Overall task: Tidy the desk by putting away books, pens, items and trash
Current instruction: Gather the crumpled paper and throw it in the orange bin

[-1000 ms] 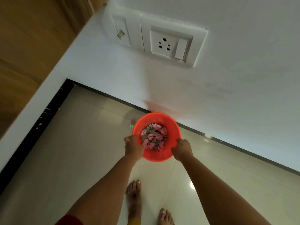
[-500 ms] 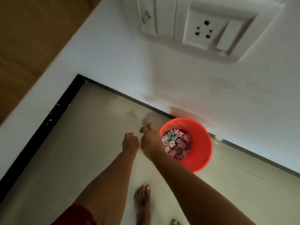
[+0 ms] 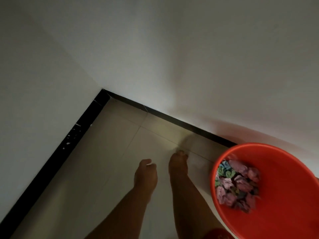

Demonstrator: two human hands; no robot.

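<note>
Bucket point(image 3: 283, 192), bright orange-red plastic, fills the lower right of the head view, cut off by the right and bottom edges. It stands on the floor point(image 3: 107, 169) close to the wall point(image 3: 172, 57), its far rim just short of the black skirting point(image 3: 172, 118). Inside lies a heap of crumpled paper scraps point(image 3: 236, 183), mostly pink and mauve, with a few green and blue pieces at the near left of the heap; they cover only part of the bottom, toward the left side, and the rest of the inside is bare orange plastic. Two bare forearms reach forward from the bottom of the picture, left of the bucket and apart from it. Left hand point(image 3: 145, 175) hangs over the pale floor tiles with its fingers loosely curled under and nothing seen in it. Right hand point(image 3: 177, 163) is farther forward, near a tile joint, fingers bunched together and pointing down at the floor; motion blur hides the fingertips, so whether they pinch anything cannot be told. Neither hand touches the bucket. Two white walls meet in a corner at upper left, with the black skirting along both. A sliver of red cloth point(image 3: 217, 234) shows at the bottom edge beside the bucket.
</note>
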